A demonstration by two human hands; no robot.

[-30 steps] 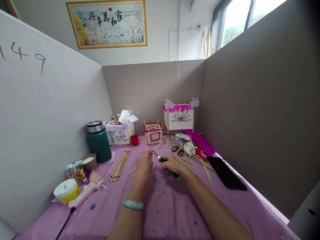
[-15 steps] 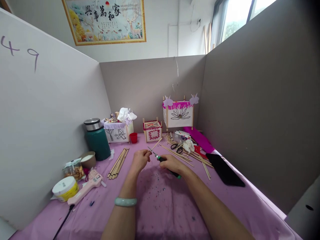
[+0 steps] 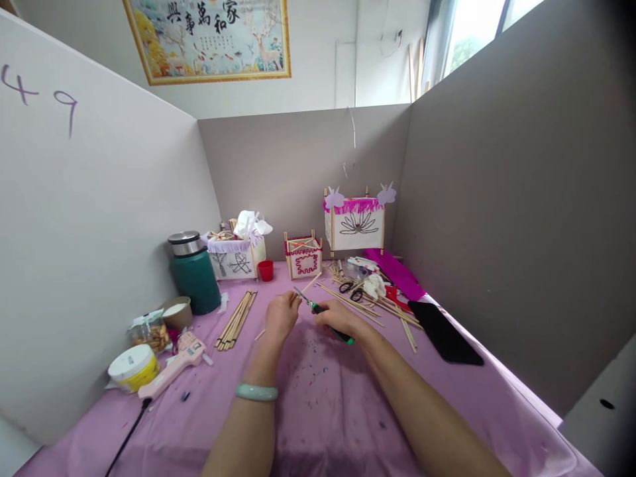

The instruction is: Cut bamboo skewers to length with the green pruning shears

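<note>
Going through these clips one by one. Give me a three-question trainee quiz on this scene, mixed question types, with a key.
1. Which hand holds the green-and-black tool? A) the left; B) the right; C) neither.
2. True or false: the bangle is on the left forearm.
3. Fill in: in the picture, the row of sticks lies between the left hand and the green ____.

Key: 1. B, the right hand; 2. true; 3. flask.

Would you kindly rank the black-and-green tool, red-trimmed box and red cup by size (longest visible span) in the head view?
1. Black-and-green tool, partly covered by the right hand
2. Red-trimmed box
3. Red cup
</note>
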